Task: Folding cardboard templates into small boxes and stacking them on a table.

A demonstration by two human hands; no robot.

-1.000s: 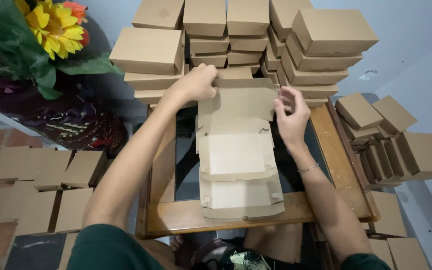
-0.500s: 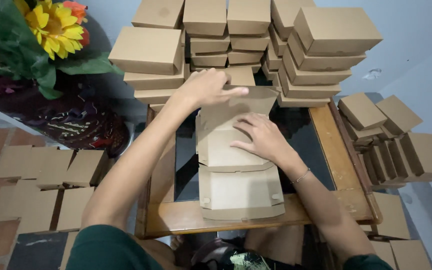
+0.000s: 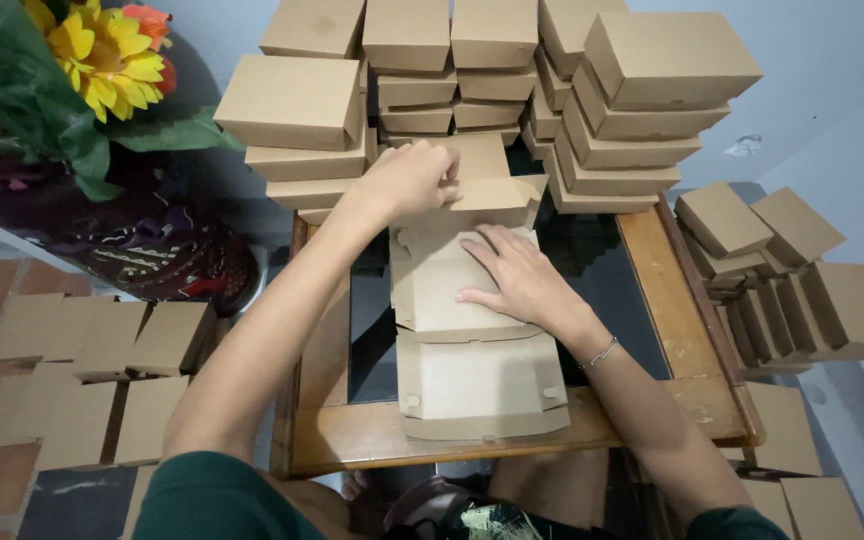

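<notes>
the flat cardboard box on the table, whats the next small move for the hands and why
Probably the left hand folds the far flap down toward the person while the right hand keeps pressing. The cardboard box blank lies partly flat on the table, its far end raised under the left fingers, the right palm flat on its middle panel, so that end looks half-folded.

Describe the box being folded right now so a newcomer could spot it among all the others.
Find the small wooden table with the dark glass top. On it lies a brown cardboard box, flat and open, under the left hand and right hand. Every neighbouring box is closed and stacked; only this one is unfolded.
</notes>
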